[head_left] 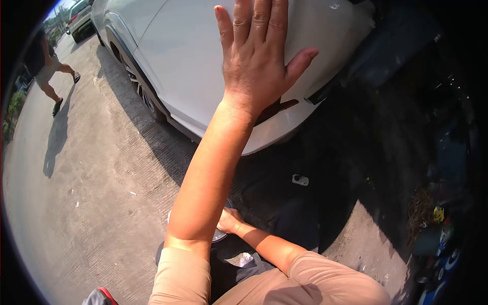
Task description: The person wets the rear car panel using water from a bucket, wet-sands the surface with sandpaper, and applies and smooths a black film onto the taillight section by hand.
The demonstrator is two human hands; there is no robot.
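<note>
My left hand (256, 56) is stretched out in front of a white car's body (183, 56), its back toward me, fingers straight and thumb spread. Whether the palm touches the panel cannot be made out. Below the hand, a dark reddish piece (277, 109) shows near the car's lower edge. Lower down, my right hand (230, 220) is beside a round thing with a pale rim (219, 236). My left forearm covers its fingers and most of that round thing. A crumpled whitish piece (246, 260) lies close to my lap.
A small white object with a dark spot (300, 180) lies on the shaded ground. Someone in shorts (46, 73) walks at the far left, near another parked car (80, 19). A yellow item (438, 214) is among clutter at right. A red-edged shoe (104, 296) shows at bottom left.
</note>
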